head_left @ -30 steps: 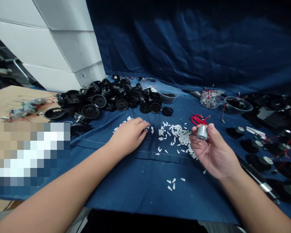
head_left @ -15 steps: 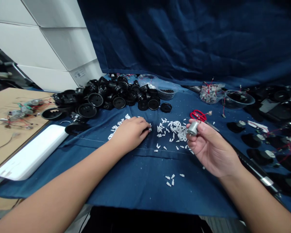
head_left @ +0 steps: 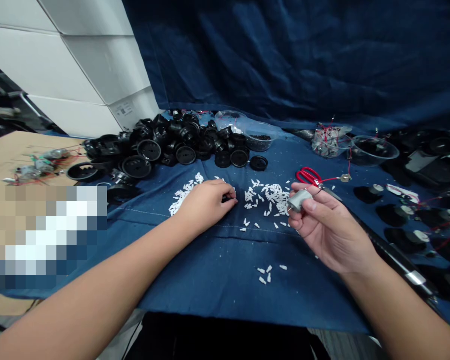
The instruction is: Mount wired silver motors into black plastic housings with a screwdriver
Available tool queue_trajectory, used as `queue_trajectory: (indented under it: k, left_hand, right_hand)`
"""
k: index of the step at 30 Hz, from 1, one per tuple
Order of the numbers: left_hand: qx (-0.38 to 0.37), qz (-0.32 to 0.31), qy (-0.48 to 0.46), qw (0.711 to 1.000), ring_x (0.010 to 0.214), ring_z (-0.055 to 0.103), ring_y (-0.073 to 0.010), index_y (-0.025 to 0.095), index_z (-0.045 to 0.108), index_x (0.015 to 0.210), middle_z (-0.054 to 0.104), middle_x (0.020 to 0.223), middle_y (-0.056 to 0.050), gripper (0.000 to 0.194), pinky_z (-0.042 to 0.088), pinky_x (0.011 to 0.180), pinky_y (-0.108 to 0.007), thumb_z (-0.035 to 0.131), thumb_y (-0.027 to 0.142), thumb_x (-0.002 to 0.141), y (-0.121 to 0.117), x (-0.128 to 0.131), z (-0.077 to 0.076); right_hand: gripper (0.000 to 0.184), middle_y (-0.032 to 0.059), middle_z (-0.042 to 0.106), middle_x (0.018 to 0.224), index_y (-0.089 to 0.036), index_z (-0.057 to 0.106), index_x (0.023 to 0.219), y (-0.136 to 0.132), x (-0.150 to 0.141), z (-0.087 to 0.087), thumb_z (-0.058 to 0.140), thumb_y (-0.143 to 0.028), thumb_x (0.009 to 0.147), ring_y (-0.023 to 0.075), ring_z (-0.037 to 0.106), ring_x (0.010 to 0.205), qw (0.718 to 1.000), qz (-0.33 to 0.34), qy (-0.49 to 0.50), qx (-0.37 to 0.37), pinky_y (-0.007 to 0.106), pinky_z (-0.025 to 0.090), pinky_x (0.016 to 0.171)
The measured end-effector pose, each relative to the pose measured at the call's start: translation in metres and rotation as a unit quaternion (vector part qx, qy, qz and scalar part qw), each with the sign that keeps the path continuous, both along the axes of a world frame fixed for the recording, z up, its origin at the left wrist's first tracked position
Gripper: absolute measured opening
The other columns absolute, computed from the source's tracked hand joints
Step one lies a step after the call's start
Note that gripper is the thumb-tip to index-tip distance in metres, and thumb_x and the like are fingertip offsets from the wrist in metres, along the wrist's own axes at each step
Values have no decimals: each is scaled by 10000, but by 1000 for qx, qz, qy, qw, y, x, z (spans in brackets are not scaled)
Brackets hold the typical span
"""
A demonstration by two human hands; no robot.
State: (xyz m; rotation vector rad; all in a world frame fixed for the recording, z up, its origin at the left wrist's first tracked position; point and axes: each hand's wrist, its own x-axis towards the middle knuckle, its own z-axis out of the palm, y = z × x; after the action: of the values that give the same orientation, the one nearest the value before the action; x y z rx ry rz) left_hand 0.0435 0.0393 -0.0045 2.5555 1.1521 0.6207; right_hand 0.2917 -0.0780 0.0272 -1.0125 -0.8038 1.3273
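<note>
My right hand [head_left: 328, 227] holds a small silver motor [head_left: 298, 200] between thumb and fingers, above the blue cloth [head_left: 217, 270]. Thin red wires [head_left: 328, 180] run from the motor toward the right. My left hand [head_left: 206, 202] rests palm down on the cloth, its fingertips pinched together at a scatter of small white plastic pieces [head_left: 264, 196]. Whether a piece sits between those fingertips is hidden. More white pieces [head_left: 182, 196] lie just left of that hand, and a few [head_left: 268, 272] lie nearer to me.
A heap of black round plastic housings [head_left: 165, 145] fills the back left. Clear plastic cups [head_left: 258, 140] and a clear bowl [head_left: 373, 150] stand at the back. Red-handled scissors [head_left: 309, 176] lie behind the motor. Black discs with wires [head_left: 408, 220] cover the right. White boxes [head_left: 82, 65] stand at the left.
My right hand has drawn the motor a little to the left and tipped it onto its side. My left hand has closed its fingertips at the white pieces.
</note>
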Motion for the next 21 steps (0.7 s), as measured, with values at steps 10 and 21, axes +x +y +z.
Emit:
queue_trajectory:
  k: [10, 21]
  left_hand:
    - [-120, -238, -23, 964, 939, 706, -184, 244, 757, 1036, 763, 983, -2, 120, 544, 863, -308, 708, 181, 946, -53, -4, 18]
    - [-117, -240, -44, 963, 814, 638, -169, 243, 768, 872, 742, 829, 37, 48, 493, 802, -332, 789, 236, 914, -58, 4, -3]
  right_hand:
    - [295, 4, 699, 664, -208, 743, 967, -11, -13, -9, 920, -346, 776, 161, 689, 530, 968, 106, -226, 33, 255, 588, 512]
    - [233, -27, 633, 700, -238, 697, 1030, -17, -5, -33, 809, -401, 908, 93, 592, 551, 876, 185, -438, 77, 204, 486, 497]
